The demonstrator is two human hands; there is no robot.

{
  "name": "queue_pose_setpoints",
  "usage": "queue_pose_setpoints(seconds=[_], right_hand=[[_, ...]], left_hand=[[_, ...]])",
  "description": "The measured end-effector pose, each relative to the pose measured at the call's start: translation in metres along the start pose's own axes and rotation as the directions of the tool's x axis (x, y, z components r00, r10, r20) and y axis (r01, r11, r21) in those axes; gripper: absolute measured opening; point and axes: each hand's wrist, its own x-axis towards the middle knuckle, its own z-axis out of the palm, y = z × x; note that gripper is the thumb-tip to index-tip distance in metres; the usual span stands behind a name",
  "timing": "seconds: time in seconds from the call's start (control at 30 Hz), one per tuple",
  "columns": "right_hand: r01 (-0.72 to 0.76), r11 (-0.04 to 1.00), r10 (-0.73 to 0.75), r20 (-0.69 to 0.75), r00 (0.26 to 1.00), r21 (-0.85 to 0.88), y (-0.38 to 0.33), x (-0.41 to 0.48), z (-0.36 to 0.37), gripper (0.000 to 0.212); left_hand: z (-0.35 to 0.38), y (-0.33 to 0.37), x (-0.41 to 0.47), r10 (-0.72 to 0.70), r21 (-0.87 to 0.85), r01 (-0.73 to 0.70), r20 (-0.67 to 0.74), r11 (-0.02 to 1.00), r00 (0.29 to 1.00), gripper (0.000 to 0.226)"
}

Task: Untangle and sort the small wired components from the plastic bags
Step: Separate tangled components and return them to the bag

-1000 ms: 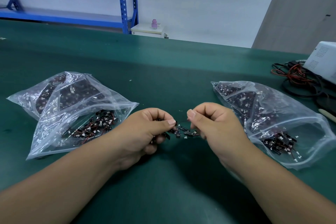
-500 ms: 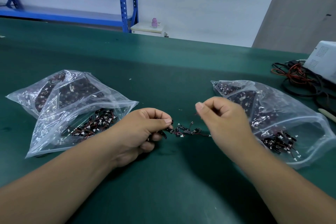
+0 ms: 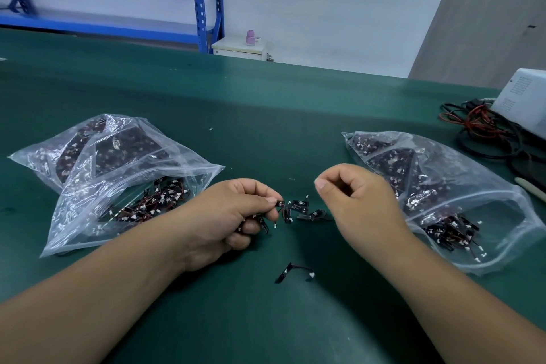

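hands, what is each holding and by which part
Left hand pinches the tangled wired components at one black end. Right hand is curled with nothing visible in it.

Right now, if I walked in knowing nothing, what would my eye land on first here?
Two bare hands at the centre of the green table: the left hand grips a tangle of small black wired components, the right hand hovers beside it, fingers curled. Clear plastic bags of the same parts flank them, the left bags and the right bag, and one loose component lies alone nearer the person.
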Motion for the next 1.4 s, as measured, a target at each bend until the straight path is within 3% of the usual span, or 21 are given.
queue_pose_setpoints(seconds=[0.1, 0.2, 0.27, 0.4, 0.5, 0.6, 0.77, 0.9, 1.0, 1.2, 1.33, 1.4], right_hand=[[-0.032, 0.953, 0.115, 0.262, 0.958, -0.301, -0.014, -0.005, -0.001, 0.013], [0.155, 0.810, 0.190, 0.503, 0.843, -0.566, -0.031, -0.023, 0.004, 0.038], [0.234, 0.777, 0.194, 0.576, 0.794, -0.584, -0.039, -0.033, 0.007, 0.044], [0.248, 0.793, 0.215, 0.637, 0.740, -0.557, -0.047, -0.031, 0.003, 0.027], [0.247, 0.783, 0.253, 0.655, 0.712, -0.571, -0.045, -0.026, -0.003, 0.025], [0.214, 0.778, 0.251, 0.605, 0.756, -0.590, -0.043, -0.020, -0.007, 0.027], [0.045, 0.878, 0.282, 0.590, 0.756, -0.477, -0.037, -0.011, -0.012, 0.020], [-0.054, 0.970, 0.137, 0.353, 0.926, -0.236, -0.030, -0.010, -0.004, 0.029], [0.027, 0.991, 0.019, 0.331, 0.943, -0.132, -0.028, -0.016, 0.006, 0.027], [-0.011, 0.982, 0.060, 0.256, 0.965, -0.189, -0.025, -0.005, -0.006, 0.011], [-0.014, 0.932, 0.188, 0.450, 0.873, -0.361, -0.030, -0.006, -0.012, 0.009], [-0.001, 0.919, 0.199, 0.464, 0.863, -0.393, -0.030, -0.007, -0.010, 0.011]], left_hand=[[0.001, 0.000, 0.001, 0.001, -0.019, -0.002, -0.013, 1.000, 1.000, 0.014], [0.001, -0.001, 0.001, 0.005, -0.020, -0.006, -0.021, 1.000, 1.000, 0.013], [0.001, 0.000, 0.001, 0.007, -0.021, -0.007, -0.028, 1.000, 1.000, 0.014], [0.002, 0.000, 0.001, 0.000, -0.016, -0.001, -0.047, 1.000, 0.999, 0.018], [0.002, 0.000, 0.001, -0.001, 0.007, 0.001, -0.044, 1.000, 0.999, 0.017], [0.002, 0.000, 0.001, 0.003, 0.023, -0.003, -0.035, 1.000, 0.999, 0.013], [0.001, 0.000, 0.000, 0.011, 0.048, -0.011, 0.003, 0.999, 1.000, 0.009], [0.002, 0.000, -0.002, 0.042, 0.134, -0.051, 0.071, 0.990, 0.997, 0.007], [0.002, -0.001, -0.003, 0.059, 0.167, -0.074, 0.095, 0.983, 0.994, 0.012], [0.001, 0.000, 0.001, 0.006, 0.042, -0.007, 0.026, 0.999, 1.000, 0.008], [0.000, 0.002, 0.004, -0.041, -0.096, 0.036, -0.049, 0.995, 0.998, 0.024], [0.000, 0.002, 0.004, -0.027, -0.082, 0.024, -0.043, 0.996, 0.999, 0.034]])
